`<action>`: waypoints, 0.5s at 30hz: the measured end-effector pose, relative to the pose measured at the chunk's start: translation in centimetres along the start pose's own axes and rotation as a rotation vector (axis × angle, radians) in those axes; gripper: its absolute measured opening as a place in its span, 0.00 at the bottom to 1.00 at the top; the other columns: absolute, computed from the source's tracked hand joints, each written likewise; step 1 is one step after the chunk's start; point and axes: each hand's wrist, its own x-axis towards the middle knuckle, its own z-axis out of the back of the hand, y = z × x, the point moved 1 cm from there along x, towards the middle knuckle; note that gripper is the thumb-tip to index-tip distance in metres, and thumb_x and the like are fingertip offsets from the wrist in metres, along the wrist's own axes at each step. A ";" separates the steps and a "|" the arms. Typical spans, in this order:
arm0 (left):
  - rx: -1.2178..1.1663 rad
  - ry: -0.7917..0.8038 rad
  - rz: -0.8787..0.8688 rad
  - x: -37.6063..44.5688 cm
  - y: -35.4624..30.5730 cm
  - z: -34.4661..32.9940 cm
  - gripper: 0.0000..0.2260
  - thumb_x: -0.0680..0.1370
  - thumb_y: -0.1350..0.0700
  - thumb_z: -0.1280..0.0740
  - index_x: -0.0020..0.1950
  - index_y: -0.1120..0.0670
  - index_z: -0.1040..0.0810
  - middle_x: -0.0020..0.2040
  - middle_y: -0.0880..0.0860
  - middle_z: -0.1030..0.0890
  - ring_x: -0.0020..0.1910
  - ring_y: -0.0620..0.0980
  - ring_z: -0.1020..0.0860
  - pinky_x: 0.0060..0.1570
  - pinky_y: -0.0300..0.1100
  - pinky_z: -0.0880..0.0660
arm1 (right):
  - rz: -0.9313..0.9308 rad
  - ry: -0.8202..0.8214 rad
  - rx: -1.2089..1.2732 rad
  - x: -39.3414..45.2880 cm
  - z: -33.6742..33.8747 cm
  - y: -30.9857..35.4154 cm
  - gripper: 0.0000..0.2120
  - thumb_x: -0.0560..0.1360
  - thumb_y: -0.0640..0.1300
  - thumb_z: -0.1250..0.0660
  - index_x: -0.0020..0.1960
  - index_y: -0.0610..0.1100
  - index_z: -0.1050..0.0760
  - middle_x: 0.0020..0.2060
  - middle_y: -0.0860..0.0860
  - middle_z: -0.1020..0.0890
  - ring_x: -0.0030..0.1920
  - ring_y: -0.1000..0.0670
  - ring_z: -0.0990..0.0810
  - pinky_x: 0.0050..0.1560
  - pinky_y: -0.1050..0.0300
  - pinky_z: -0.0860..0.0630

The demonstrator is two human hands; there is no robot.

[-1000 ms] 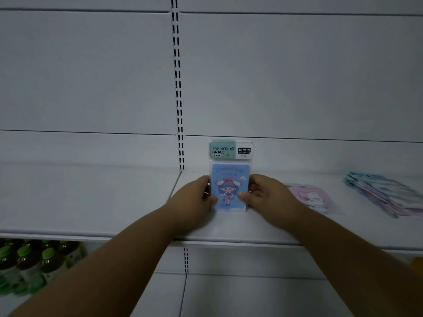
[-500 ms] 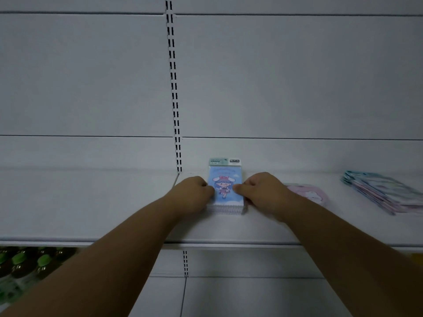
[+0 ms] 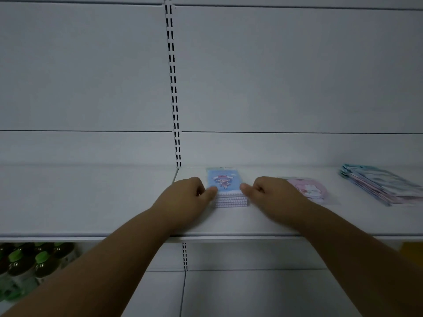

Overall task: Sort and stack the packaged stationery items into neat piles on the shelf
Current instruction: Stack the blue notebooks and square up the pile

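Bare shelf (image 3: 91,202) leftward; rightward, pink packet (image 3: 309,189) (then a pile (image 3: 377,184)).

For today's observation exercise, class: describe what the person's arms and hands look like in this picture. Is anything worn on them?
Both forearms are bare as far as the frame shows: no sleeves, gloves, watch, bracelets or rings visible on the left hand or the right hand. The light is dim, so small details such as nails cannot be made out.

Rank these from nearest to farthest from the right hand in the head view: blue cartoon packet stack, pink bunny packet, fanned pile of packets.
1. Blue cartoon packet stack, touched by the right hand, on its left.
2. Pink bunny packet, just right, partly behind it.
3. Fanned pile of packets, far right.
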 end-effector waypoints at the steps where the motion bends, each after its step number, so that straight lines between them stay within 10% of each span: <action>1: 0.047 0.004 -0.023 -0.2 0.2 -0.1 0.17 0.79 0.38 0.41 0.43 0.50 0.26 0.40 0.48 0.22 0.39 0.46 0.25 0.36 0.42 0.32 | 0.029 0.023 -0.033 -0.3 -0.1 -0.2 0.19 0.77 0.63 0.42 0.37 0.49 0.30 0.34 0.52 0.24 0.36 0.53 0.28 0.35 0.57 0.33; 15: 0.187 -0.069 -0.125 0.3 0.3 -1.7 0.10 0.79 0.46 0.37 0.46 0.51 0.26 0.44 0.51 0.22 0.41 0.50 0.26 0.40 0.42 0.32 | 0.140 0.020 -0.092 -0.9 -1.0 0.3 0.10 0.77 0.52 0.35 0.42 0.47 0.27 0.33 0.56 0.29 0.39 0.52 0.29 0.36 0.58 0.35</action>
